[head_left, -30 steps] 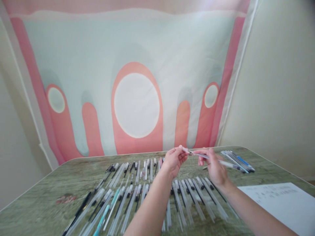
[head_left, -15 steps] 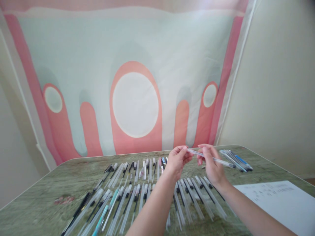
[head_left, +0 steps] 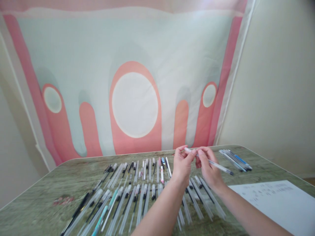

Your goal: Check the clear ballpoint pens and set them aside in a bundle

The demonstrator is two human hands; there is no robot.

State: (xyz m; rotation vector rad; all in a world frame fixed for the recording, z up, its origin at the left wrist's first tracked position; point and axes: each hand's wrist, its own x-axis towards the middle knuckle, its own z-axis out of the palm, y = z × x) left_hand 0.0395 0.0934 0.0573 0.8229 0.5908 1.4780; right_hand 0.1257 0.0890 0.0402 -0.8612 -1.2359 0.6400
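Above the far right part of the table, both hands are closed on one clear pen [head_left: 220,167] with a dark tip. It lies slanted, its pale end up to the left and the dark tip down to the right. My left hand [head_left: 182,165] pinches it near the pale end. Thumb and fingers of my right hand [head_left: 210,170] grip the middle of the barrel. Below my hands, a front row of clear pen parts [head_left: 128,206] and thin black refills spreads across the table, partly hidden by my forearms.
A back row of pen parts [head_left: 136,170] includes a pink-and-white pen [head_left: 162,174]. Several pens [head_left: 236,160] lie bunched at the right, behind a white paper sheet [head_left: 275,205] with writing. A teal pen [head_left: 100,221] lies at front left. A printed cloth [head_left: 135,147] hangs behind the table [head_left: 36,203].
My left hand has moved right, closer to my right hand, along the pen. The pen has shifted slightly left and down. More of the back row shows beside my left wrist.
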